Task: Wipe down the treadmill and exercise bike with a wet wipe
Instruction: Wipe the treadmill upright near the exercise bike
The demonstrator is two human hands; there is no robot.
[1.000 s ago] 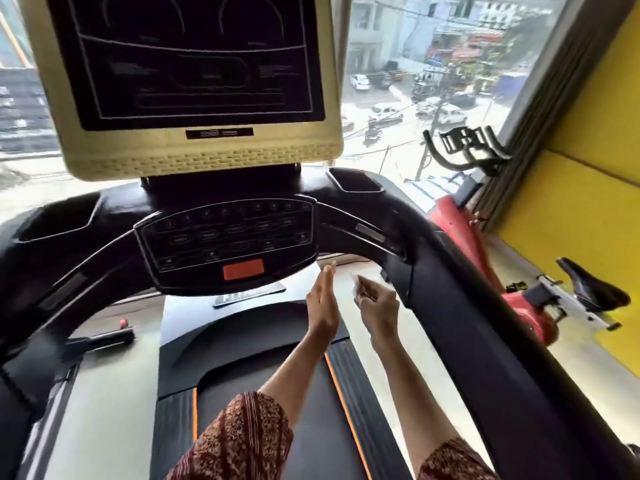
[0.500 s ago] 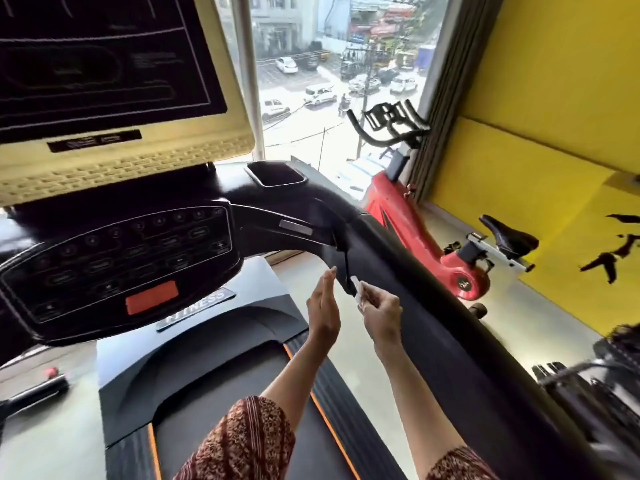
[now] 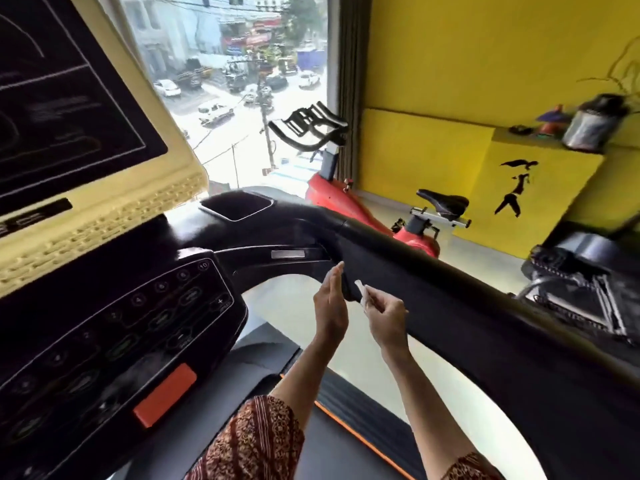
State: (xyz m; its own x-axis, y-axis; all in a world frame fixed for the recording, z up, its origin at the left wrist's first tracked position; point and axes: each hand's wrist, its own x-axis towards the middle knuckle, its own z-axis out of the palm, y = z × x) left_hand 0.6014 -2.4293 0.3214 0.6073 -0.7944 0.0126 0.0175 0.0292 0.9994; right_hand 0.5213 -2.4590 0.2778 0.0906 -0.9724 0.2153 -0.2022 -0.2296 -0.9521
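Centre of frame: right hand (image 3: 386, 315) pinches a small white wet wipe (image 3: 361, 293) between thumb and fingertips, and the wipe sticks up out of the pinch. It sits just beside the inner face of the treadmill (image 3: 277, 233) handrail (image 3: 467, 292); contact can't be confirmed.

Left hand (image 3: 330, 303) is just left of it, flat and edge-on, fingers straight and together, holding nothing. Its fingertips are close under the rail where the rail meets the console (image 3: 114, 327); can't tell if they touch.

Console fills the lower left, with an orange stop button (image 3: 164, 394). Dark screen (image 3: 52, 98) in a cream frame sits upper left. The belt (image 3: 346, 441), orange-edged, is at bottom centre under the forearms.

Exercise bike (image 3: 346, 199), red with black bars and saddle, is at upper centre-right beyond the rail, well apart from both hands, between the window (image 3: 225, 81) and the yellow wall (image 3: 485, 64).
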